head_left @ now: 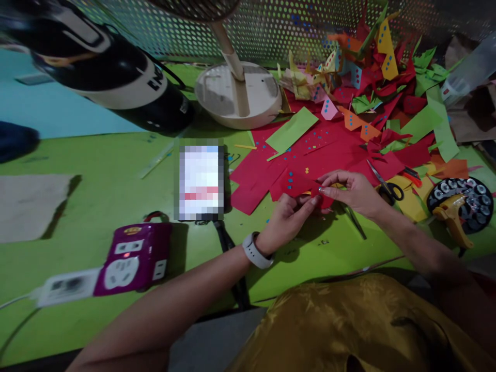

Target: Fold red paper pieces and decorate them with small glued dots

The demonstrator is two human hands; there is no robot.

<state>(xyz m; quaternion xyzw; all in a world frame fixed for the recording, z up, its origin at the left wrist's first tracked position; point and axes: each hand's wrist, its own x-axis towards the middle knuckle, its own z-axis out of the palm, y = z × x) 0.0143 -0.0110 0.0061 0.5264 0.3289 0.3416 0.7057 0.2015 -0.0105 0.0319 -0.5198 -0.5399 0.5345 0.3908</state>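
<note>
Between my two hands is a folded piece of red paper (297,185) with a short row of blue dots on its left part. My left hand (289,217), with a pale watch band on the wrist, pinches its lower edge between thumb and fingers. Thumb and forefinger of my right hand (349,190) close on the paper's right end, where a small shiny spot shows at the fingertips. A bit of orange or yellow shows at the fold. Beneath and behind lie flat red sheets (329,155) strewn with tiny blue and yellow scraps.
Black-handled scissors (391,191) and a glue gun (455,219) on a round dark case lie to the right. Folded coloured paper pieces (372,82) heap up behind. A fan base (248,98), large bottle (127,77), lit phone (200,178) and purple power outlet (134,258) stand left.
</note>
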